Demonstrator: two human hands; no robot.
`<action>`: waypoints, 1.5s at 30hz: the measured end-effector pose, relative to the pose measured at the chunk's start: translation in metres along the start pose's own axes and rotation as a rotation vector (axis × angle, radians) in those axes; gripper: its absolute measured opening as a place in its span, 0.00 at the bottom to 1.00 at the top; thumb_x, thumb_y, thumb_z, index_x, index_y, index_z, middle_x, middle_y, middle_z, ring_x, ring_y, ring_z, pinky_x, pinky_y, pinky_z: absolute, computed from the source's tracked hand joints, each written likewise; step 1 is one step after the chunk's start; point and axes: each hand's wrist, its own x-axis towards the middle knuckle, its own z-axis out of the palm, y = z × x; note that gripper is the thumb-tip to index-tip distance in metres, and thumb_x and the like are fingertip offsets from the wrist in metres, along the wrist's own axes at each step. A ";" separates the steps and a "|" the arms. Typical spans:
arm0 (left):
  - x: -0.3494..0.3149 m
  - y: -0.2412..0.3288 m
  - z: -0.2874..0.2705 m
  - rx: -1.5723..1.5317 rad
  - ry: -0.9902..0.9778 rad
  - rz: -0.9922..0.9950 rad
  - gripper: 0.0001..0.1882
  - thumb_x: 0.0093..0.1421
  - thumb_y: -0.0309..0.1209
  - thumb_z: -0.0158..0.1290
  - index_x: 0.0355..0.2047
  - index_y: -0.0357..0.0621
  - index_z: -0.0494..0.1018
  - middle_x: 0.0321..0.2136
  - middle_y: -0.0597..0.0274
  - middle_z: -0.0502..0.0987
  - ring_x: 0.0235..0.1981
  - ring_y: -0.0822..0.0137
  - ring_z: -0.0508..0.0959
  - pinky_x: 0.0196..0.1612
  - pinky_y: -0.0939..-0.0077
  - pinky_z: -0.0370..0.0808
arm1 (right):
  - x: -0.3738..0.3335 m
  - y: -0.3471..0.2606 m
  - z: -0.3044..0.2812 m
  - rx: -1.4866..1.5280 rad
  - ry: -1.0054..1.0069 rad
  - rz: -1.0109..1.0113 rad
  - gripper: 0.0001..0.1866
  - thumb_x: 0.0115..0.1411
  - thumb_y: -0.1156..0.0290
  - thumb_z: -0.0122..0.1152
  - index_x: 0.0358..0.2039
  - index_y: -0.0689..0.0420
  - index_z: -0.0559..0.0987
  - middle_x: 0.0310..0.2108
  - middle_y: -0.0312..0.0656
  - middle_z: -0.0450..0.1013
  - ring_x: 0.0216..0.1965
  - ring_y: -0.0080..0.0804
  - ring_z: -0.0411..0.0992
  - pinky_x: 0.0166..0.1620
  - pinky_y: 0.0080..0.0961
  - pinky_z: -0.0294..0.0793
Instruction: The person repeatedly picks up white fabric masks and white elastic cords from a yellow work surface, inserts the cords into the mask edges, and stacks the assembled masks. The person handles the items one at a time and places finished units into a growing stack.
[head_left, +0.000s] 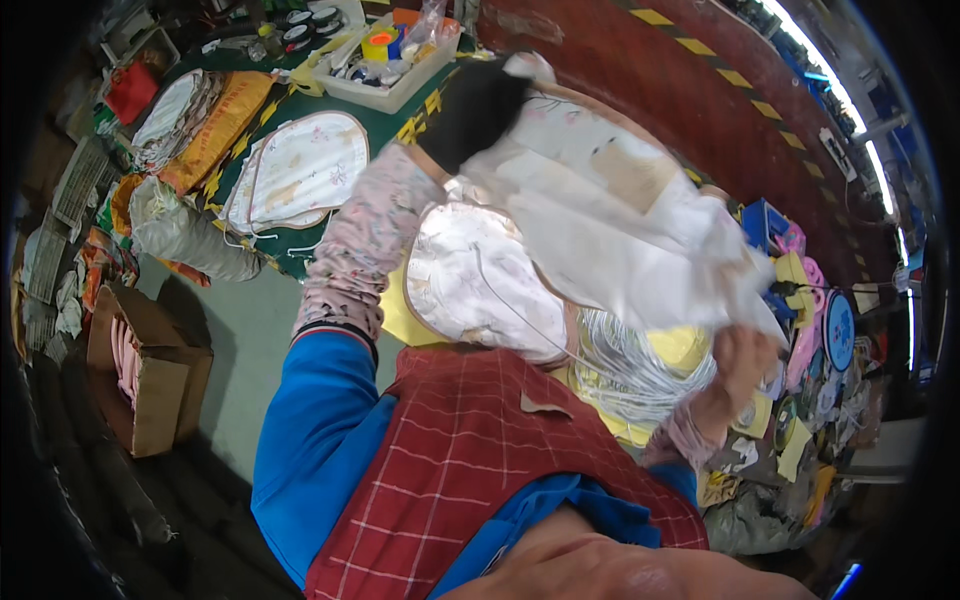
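A white printed fabric piece (620,235) with tan edging is spread slantwise above the table, smeared by motion. At its lower right edge my right hand (745,365) is closed on the fabric. My left hand (475,115), in a black glove, reaches far forward at the fabric's upper left; its fingers are blurred and hidden. Beneath, nearer me, lies a rounded white fabric piece (480,265) with dark edging and a thin white cord across it. Beside that is a loose bundle of white cord (635,375), partly covered by the lifted fabric.
Finished-looking rounded fabric pieces (305,165) lie on the green table at left. A white bin (390,85) of small items stands behind them. Pink and blue items and clutter (810,330) crowd the right. An open cardboard box (150,370) sits at lower left. A red wall (640,75) rises behind.
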 end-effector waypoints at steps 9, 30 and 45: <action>0.003 -0.027 -0.028 0.032 0.112 0.030 0.13 0.53 0.42 0.54 0.31 0.46 0.73 0.22 0.60 0.77 0.22 0.65 0.78 0.27 0.76 0.73 | -0.006 0.038 -0.025 0.081 -0.096 0.034 0.07 0.59 0.76 0.49 0.35 0.67 0.72 0.21 0.35 0.67 0.17 0.16 0.60 0.20 0.15 0.55; -0.102 -0.071 -0.095 -0.715 0.302 -0.842 0.10 0.61 0.31 0.43 0.35 0.35 0.67 0.17 0.68 0.65 0.18 0.77 0.63 0.19 0.87 0.60 | 0.044 0.086 0.061 0.219 0.243 0.398 0.25 0.64 0.52 0.41 0.25 0.60 0.76 0.15 0.40 0.70 0.14 0.22 0.66 0.19 0.20 0.64; -0.163 -0.121 -0.175 0.801 0.011 -0.377 0.15 0.62 0.38 0.46 0.41 0.40 0.72 0.32 0.51 0.76 0.33 0.57 0.77 0.33 0.71 0.72 | -0.193 0.303 -0.156 -0.851 0.875 0.809 0.16 0.55 0.60 0.55 0.39 0.57 0.77 0.34 0.47 0.76 0.36 0.43 0.74 0.40 0.36 0.71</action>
